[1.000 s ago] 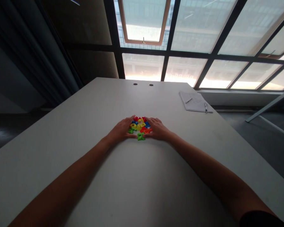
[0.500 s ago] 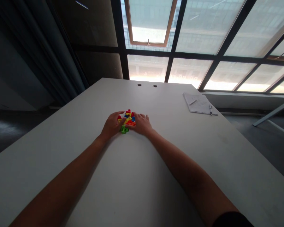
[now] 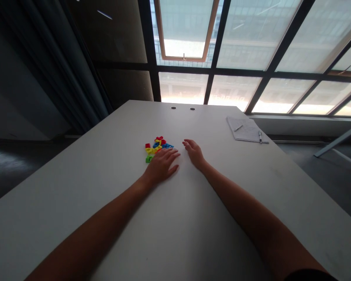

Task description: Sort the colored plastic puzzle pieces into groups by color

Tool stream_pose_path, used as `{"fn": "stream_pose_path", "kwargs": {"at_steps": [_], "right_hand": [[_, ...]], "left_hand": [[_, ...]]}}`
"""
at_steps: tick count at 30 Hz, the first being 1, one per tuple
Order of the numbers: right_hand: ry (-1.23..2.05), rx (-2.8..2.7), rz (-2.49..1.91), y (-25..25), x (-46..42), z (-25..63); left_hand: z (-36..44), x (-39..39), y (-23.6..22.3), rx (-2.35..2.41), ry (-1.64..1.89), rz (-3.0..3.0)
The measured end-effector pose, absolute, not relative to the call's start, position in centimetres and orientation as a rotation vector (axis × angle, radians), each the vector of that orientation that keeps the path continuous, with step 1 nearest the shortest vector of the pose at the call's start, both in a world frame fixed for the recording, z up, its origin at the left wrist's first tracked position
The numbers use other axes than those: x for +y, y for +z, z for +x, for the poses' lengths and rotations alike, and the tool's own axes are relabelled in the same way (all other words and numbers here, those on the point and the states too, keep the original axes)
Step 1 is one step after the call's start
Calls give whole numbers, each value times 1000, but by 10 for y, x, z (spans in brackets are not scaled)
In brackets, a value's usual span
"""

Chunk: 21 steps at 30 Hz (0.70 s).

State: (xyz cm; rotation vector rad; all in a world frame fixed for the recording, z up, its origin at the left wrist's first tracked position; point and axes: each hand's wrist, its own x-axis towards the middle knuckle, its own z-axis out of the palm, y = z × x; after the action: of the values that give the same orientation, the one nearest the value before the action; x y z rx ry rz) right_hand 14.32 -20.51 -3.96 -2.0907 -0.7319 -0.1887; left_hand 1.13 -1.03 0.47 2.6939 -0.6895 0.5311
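Your hands were apart: your left hand [image 3: 162,166] lay open and flat at the edge of the heap of coloured plastic pieces [image 3: 157,146], gripping nothing. Your right hand [image 3: 194,153] rested open beside it on the white worktop [image 3: 105,187].

Bare left hand [image 3: 162,166] and bare right hand [image 3: 194,153] lie open, palms down, just apart.

The left hand sits flat, its fingers spread and angled inward; the right is turned narrower, fingers loosely together. Both bare forearms, left [image 3: 90,230] and right [image 3: 251,220], reach forward and slightly inward.
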Motion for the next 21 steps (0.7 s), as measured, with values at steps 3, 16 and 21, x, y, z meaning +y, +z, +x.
{"fn": "stream_pose_path", "kwargs": {"at_steps": [3,16,21], "right_hand": [[-118,-610,-1961,-38,-244,121],[-393,-1076,-2213,-28,-319,63],[-315,-1042,-2152,-27,-321,66]], "left_hand": [[5,-29,-6,-974,299,2606],[28,-56,-17,-809,368,2848],[15,-61,-16,-767,504,2823]]}}
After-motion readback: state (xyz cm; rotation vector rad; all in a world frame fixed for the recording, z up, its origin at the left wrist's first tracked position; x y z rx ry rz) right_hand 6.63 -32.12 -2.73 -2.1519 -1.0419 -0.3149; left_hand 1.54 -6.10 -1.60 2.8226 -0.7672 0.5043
